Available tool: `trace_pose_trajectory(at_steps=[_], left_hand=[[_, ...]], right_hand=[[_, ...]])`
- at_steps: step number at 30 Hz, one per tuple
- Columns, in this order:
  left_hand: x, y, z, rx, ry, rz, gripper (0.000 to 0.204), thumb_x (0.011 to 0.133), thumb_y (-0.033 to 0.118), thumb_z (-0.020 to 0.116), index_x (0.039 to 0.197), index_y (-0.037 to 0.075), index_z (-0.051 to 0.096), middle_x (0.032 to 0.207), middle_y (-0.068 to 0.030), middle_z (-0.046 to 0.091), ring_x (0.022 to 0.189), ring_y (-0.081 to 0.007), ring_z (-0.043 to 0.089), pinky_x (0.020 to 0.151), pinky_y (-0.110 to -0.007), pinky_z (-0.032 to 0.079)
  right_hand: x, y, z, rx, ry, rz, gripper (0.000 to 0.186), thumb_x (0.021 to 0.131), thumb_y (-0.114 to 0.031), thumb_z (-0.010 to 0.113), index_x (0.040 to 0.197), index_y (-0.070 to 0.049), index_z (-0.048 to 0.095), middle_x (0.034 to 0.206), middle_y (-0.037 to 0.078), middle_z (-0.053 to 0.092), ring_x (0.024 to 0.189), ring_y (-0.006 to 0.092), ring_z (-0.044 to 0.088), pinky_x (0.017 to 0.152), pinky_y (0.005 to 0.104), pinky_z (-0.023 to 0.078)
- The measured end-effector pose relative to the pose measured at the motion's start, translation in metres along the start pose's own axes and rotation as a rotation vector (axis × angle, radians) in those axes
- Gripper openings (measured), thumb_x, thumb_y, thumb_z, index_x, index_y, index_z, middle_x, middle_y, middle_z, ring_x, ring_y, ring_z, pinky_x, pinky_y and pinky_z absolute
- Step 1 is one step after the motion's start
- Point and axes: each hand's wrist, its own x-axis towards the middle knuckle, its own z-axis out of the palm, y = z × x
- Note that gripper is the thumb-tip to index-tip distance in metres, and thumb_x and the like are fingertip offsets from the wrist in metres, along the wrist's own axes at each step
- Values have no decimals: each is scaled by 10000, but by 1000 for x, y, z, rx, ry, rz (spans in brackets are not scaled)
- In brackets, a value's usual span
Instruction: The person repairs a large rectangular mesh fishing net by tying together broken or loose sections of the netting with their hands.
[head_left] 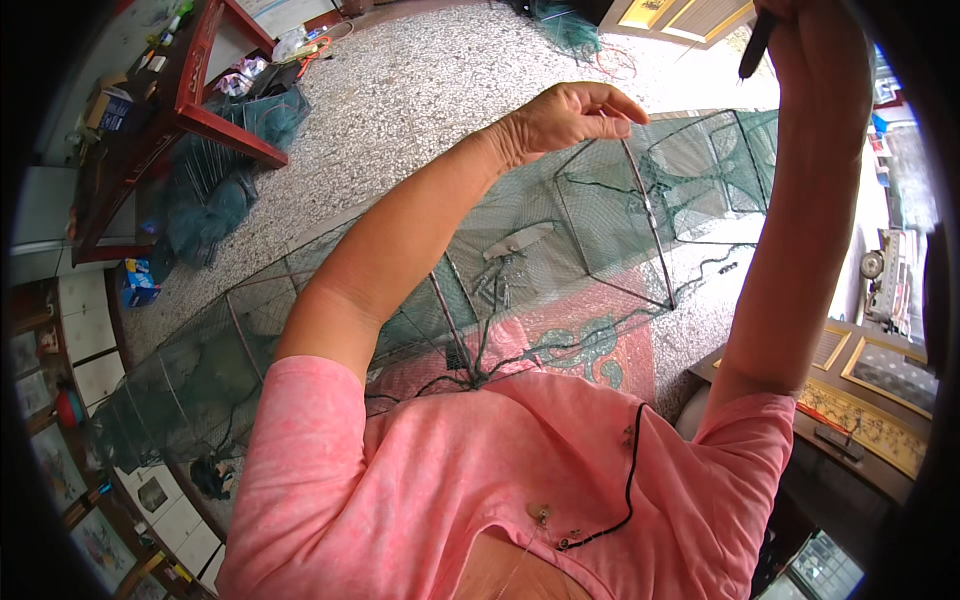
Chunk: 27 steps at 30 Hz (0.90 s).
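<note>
A long green mesh fish trap (520, 250) with thin rod frames stretches in front of me, from lower left to upper right. My left hand (565, 120) pinches its upper edge, at the top end of a dark rod (650, 210); the fingertips partly hide what they grip. Raised at the upper right, my right hand (815, 45) is closed around a slim black tool (757, 48) with a thin point facing down. Part of that hand is cut off by the picture's edge. Dark cords (478, 378) gather in a knot in front of my chest.
Another folded green net (205, 205) lies under a dark red wooden table (235, 130) on the left. More netting (565, 35) is heaped on the speckled floor (400, 80) at the far side. A carved wooden panel (870, 420) stands at right.
</note>
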Motion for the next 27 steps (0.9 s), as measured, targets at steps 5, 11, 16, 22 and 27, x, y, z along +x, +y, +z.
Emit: trace_pose_trajectory(at_steps=[5,11,16,22,27], left_hand=[[-2,-2,-8,-3,116,-94,182,905,251,574,885,87,650,849,0,651,791,-59,541,752,-208,428],[-8,13,0,207,247,-50,166,903,177,551,843,38,620,818,-26,650,733,-83,578,685,-235,477],[-43,56,26,838,253,-165,122,860,106,553,795,5,539,716,-58,554,676,-147,533,636,-304,438],[-62,22,95,1166,324,-129,128,817,97,594,839,13,501,851,-122,504,798,-314,522,721,-401,438],[-54,4,147,1242,407,-415,328,809,193,646,1000,-18,485,1002,-169,514,888,-363,542,782,-441,452]], right_hand=[[-27,-16,-18,-67,33,102,176,989,-211,449,858,-101,489,643,-46,437,439,12,333,385,162,262],[-36,1,-70,7,-5,357,153,994,-204,436,891,-97,475,630,-18,444,432,46,367,384,169,302],[-35,36,-95,-229,-425,298,234,1003,-242,417,907,-47,504,642,-21,431,454,12,275,408,176,222],[-58,32,-104,-218,-961,637,118,933,-168,556,919,-63,607,654,7,601,518,35,485,458,185,363],[-87,58,-119,-252,-1367,180,67,811,-90,641,843,-31,646,772,105,621,702,262,617,622,331,481]])
